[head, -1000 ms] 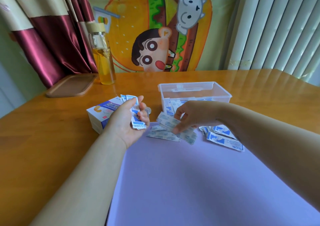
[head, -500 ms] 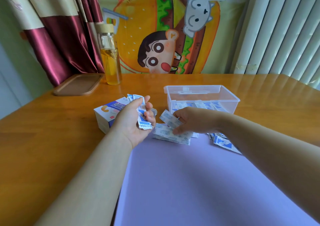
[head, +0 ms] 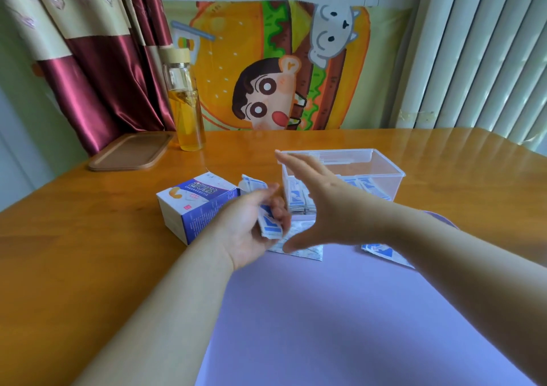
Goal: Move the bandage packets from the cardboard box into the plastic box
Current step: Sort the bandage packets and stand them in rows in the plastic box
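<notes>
The purple mat runs from me toward 12 o'clock, and its near half is my widest open room. Its far edge ends just short of the plastic box at 1 o'clock. The wooden table spreads out at 9 and at 3 o'clock. The cardboard box sits at 11 o'clock, just beside the mat's left edge and a narrow gap from the plastic box. My hands fill that gap.

My left hand is curled around a bunch of bandage packets, which stick out above and below my fingers, just right of the cardboard box. My right hand is spread flat and grasps nothing. Its fingers reach toward 11 o'clock over the near-left corner of the plastic box. I cannot tell whether it touches the rim.

I count one cardboard box, one plastic box, one bottle and one tray, both far off at 10 o'clock. Loose packets lie on the mat in two patches, one under my right thumb and one at 2 o'clock. More lie inside the plastic box. The packets overlap too much for me to count singly.
</notes>
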A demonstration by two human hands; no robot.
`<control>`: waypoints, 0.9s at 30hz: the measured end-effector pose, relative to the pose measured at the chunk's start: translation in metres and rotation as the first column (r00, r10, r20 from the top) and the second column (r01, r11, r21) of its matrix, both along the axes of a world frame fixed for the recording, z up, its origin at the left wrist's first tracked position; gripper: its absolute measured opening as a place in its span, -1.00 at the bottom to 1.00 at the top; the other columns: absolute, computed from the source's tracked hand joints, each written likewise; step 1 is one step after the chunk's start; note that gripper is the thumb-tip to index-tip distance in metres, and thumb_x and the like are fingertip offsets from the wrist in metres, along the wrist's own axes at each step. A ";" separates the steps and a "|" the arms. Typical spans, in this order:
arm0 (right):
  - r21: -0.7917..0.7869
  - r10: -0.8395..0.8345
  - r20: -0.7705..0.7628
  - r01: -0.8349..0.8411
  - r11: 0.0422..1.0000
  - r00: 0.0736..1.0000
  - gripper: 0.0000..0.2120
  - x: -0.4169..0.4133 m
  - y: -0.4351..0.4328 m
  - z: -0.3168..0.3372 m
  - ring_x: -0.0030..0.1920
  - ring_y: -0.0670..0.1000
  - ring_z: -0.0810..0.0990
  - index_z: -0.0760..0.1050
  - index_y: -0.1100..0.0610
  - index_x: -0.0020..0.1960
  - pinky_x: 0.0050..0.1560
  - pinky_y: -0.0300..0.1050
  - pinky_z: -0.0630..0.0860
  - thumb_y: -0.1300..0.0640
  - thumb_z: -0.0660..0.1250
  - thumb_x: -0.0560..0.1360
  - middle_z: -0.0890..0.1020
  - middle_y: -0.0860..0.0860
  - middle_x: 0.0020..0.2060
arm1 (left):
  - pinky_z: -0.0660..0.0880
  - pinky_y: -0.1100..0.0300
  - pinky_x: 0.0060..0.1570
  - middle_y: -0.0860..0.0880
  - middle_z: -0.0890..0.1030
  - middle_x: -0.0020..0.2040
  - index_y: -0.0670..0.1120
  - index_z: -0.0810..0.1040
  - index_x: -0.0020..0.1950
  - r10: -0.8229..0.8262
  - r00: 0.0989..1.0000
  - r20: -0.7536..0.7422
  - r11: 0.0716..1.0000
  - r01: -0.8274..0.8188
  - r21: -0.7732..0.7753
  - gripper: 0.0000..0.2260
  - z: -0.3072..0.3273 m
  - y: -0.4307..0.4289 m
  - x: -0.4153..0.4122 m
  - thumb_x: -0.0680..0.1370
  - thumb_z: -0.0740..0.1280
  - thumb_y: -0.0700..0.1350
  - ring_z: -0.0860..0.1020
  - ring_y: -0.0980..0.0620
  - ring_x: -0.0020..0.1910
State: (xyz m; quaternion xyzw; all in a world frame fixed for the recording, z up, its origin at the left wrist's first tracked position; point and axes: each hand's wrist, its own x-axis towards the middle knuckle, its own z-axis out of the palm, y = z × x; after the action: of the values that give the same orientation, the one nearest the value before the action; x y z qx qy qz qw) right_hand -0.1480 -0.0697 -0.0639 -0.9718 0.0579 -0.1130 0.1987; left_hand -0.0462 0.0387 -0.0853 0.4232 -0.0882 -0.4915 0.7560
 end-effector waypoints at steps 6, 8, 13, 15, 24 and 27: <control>0.000 0.001 -0.069 -0.001 1.000 0.998 0.12 -0.008 0.002 -0.007 0.05 -0.10 0.43 -0.18 -0.25 0.49 0.12 -0.17 0.47 -0.06 0.56 0.25 0.26 -0.12 0.29 | 0.49 0.25 -0.40 -0.01 0.44 -0.35 -0.09 0.49 -0.16 -0.277 0.922 0.271 0.960 0.252 0.124 -0.85 -0.005 -0.002 -0.022 0.59 0.20 -0.16 0.45 0.11 -0.39; 0.004 -0.009 -0.071 0.009 1.000 0.997 0.09 -0.011 -0.001 -0.006 0.01 -0.06 0.47 -0.13 -0.23 0.50 0.04 -0.18 0.49 -0.02 0.56 0.25 0.28 -0.12 0.23 | 0.49 0.17 -0.28 0.01 0.45 -0.36 -0.08 0.49 -0.16 -0.310 0.909 0.278 0.950 0.281 0.140 -0.84 -0.005 -0.001 -0.023 0.60 0.19 -0.15 0.46 0.12 -0.40; 0.008 0.039 -0.041 -0.039 0.999 0.998 -0.01 -0.019 0.003 -0.003 0.03 -0.12 0.45 -0.02 -0.22 0.49 0.01 -0.33 0.45 -0.04 0.55 0.27 0.23 -0.18 0.18 | 0.55 0.18 -0.32 -0.01 0.44 -0.29 -0.04 0.54 -0.02 -0.412 0.860 0.301 0.910 0.375 0.176 -0.87 -0.004 0.004 -0.024 0.59 0.21 -0.08 0.45 0.06 -0.27; 0.015 0.058 -0.007 -0.058 0.998 0.998 -0.27 -0.022 0.003 0.005 -0.02 -0.15 0.47 0.22 -0.18 0.41 -0.01 -0.36 0.46 -0.04 0.49 0.35 0.32 -0.15 0.14 | 0.51 0.24 -0.40 -0.01 0.46 -0.28 -0.03 0.57 -0.01 -0.429 0.829 0.358 0.902 0.369 0.226 -0.87 -0.003 0.007 -0.022 0.59 0.22 -0.09 0.43 0.08 -0.29; -0.089 0.033 0.004 -0.033 0.996 0.999 -0.79 -0.029 -0.006 0.036 -0.33 -0.35 0.53 0.56 -0.15 -0.08 -0.34 -0.51 0.33 0.18 0.30 0.54 0.51 -0.43 -0.42 | 0.29 0.35 -0.45 0.00 0.47 -0.16 -0.01 0.59 0.01 -0.396 0.693 0.602 0.914 0.230 0.335 -0.85 0.004 0.007 -0.027 0.60 0.22 -0.14 0.37 0.12 -0.29; -0.056 0.022 0.097 -0.017 0.998 0.995 -0.78 -0.026 -0.014 0.049 -0.30 -0.29 0.59 0.59 -0.08 0.02 -0.35 -0.52 0.38 0.22 0.29 0.54 0.57 -0.28 -0.35 | 0.32 0.35 -0.46 0.01 0.44 -0.18 0.00 0.57 0.02 -0.279 0.692 0.665 0.958 0.150 0.245 -0.82 0.015 -0.002 -0.028 0.62 0.18 -0.14 0.36 0.12 -0.32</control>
State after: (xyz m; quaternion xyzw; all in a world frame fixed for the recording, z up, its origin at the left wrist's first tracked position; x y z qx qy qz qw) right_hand -0.1739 -0.0838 -0.0146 -0.9707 0.0356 -0.1600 0.1755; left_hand -0.0744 0.0367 -0.0699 0.6261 -0.3711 -0.3879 0.5655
